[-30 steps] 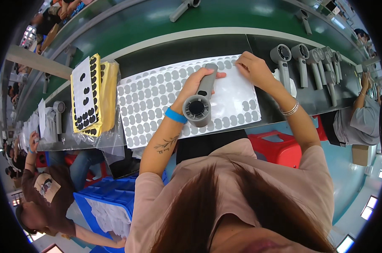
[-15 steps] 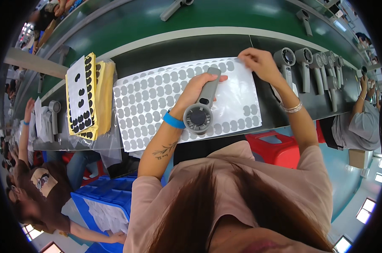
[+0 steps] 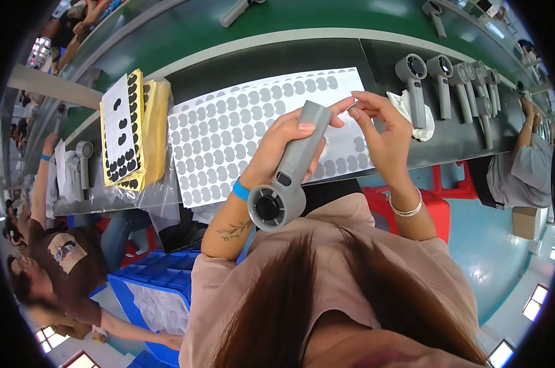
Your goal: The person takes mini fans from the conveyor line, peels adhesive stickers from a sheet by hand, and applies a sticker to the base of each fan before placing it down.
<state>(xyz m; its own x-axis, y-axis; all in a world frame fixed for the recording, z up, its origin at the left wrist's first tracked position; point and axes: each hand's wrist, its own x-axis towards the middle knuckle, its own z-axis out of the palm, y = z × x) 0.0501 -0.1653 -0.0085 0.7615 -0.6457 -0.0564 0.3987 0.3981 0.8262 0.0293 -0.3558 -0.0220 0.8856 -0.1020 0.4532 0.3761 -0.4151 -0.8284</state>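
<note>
My left hand (image 3: 274, 144) is wrapped round the handle of a grey handheld fan (image 3: 302, 144). The fan's round head points down toward me, and its handle tilts up and right. My left index finger reaches past the handle to the fingertips of my right hand (image 3: 385, 126). Those right fingers are pinched together; anything between them is too small to make out. Beneath both hands lies a stack of white sheets (image 3: 222, 138) with rows of grey bean-shaped stickers. Bare white shows on the top sheet's right part, partly hidden by my hands.
Several grey handheld fans (image 3: 415, 92) stand in a row at the right, the nearest beside a crumpled white wrapping (image 3: 429, 126). Yellow-backed sheets with black stickers (image 3: 155, 132) lie left. Red stools (image 3: 434, 211) and a blue crate (image 3: 121, 294) are below the table. Co-workers sit either side.
My left hand has brought the fan nearer to me, up off the sheets. My right hand has come from the sheets' far right corner to my left index fingertip, its fingers now pinched.
</note>
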